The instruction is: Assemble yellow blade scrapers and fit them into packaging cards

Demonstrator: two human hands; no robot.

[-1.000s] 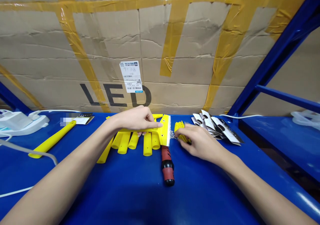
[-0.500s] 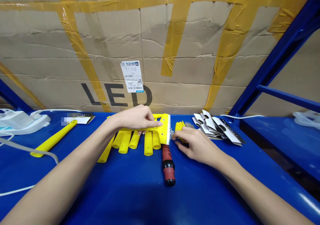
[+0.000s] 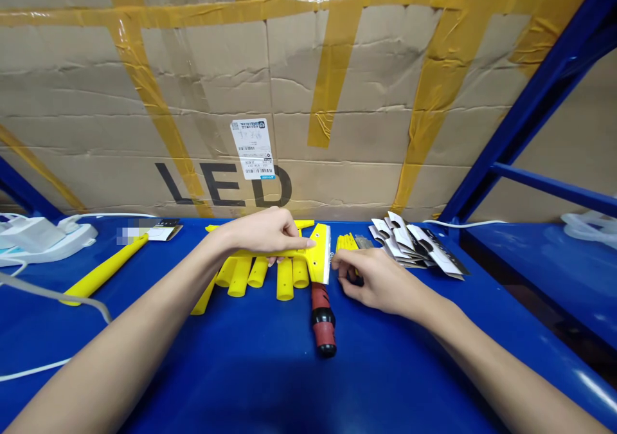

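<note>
A yellow scraper (image 3: 319, 254) lies sideways in my left hand (image 3: 270, 235), its handle under my curled fingers and its pale blade edge facing right. Fingers pinched together, my right hand (image 3: 369, 276) is just beside that edge, at a small heap of tiny metal screws (image 3: 331, 258), mostly covered now. What lies between the fingertips is hidden. From under the scraper head sticks out a screwdriver (image 3: 324, 321) with a red and black handle. Several yellow scraper handles (image 3: 285, 280) lie below my left hand. Small yellow pieces (image 3: 347, 242) sit behind my right hand.
Folded cardboard sleeves (image 3: 414, 244) are piled at the right. Another yellow scraper (image 3: 106, 270) with a card on its end lies left, near a white power strip (image 3: 53, 238) and cables. Behind the blue table (image 3: 270, 370) stands a large taped carton (image 3: 216, 87).
My right fingertips have come onto the screws beside the blade and cover most of them. The scraper in my left hand has barely shifted. The camera view has moved slightly.
</note>
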